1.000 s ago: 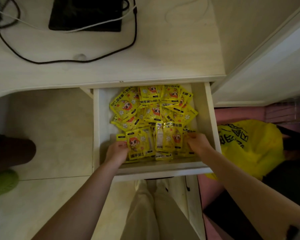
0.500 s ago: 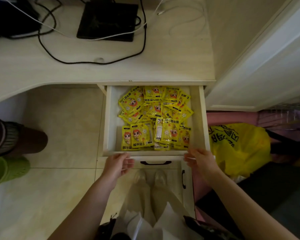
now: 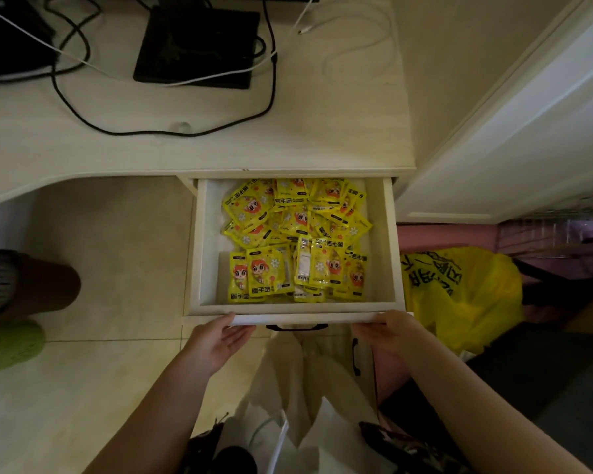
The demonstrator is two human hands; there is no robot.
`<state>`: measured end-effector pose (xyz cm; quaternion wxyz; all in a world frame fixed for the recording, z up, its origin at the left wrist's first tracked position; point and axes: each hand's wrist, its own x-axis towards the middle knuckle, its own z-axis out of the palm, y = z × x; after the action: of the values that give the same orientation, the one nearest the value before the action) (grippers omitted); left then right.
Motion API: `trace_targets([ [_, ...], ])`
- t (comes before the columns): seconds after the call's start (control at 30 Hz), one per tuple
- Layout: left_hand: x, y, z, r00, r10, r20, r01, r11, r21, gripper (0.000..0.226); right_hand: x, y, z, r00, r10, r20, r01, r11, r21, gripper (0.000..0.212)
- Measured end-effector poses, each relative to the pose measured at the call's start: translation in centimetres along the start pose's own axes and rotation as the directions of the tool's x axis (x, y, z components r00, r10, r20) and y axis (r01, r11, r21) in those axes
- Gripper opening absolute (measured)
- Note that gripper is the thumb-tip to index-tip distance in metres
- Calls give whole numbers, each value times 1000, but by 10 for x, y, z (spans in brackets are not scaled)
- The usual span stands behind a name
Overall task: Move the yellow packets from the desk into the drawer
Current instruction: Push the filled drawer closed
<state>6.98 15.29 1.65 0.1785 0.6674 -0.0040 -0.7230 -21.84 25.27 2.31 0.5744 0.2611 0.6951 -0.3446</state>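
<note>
The pale wooden drawer [image 3: 389, 248] stands pulled out from under the desk [image 3: 199, 148]. Several yellow packets [image 3: 297, 239] with a red cartoon face fill it in a loose heap. My left hand [image 3: 220, 340] is at the left end of the drawer's front edge, palm up, fingers spread, touching the front panel. My right hand [image 3: 387, 331] rests against the right end of that front edge, fingers apart. Neither hand holds a packet. No yellow packets show on the desk top.
A black flat device [image 3: 196, 46] and black and white cables [image 3: 271, 80] lie on the desk. A yellow plastic bag [image 3: 466, 295] sits on the floor right of the drawer. A second person's foot in a green shoe [image 3: 11, 343] is at the left. A white wall panel [image 3: 514, 138] is on the right.
Both hands came out of the drawer, where they were among the front packets, and now sit on its front edge. The camera has pulled back and up.
</note>
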Motion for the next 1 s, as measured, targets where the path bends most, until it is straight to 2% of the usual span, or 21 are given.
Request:
trace_targets([
  [0.13,9,32,10,999,14,42,-14,1000,16,21,3,-18,20,1000,8,0,-8,999,37,31],
  [0.33,20,71,41,991,30,133,-37,998,50,20,10,-60,47,994,-79,-70,84,995,61,29],
  [0.87,60,160,114,966,154,209,-163,986,24,30,26,-164,102,970,-242,11,241,969,50,9],
  [1.0,67,173,127,964,155,214,-177,981,85,33,32,-178,113,960,-278,24,278,960,30,17],
])
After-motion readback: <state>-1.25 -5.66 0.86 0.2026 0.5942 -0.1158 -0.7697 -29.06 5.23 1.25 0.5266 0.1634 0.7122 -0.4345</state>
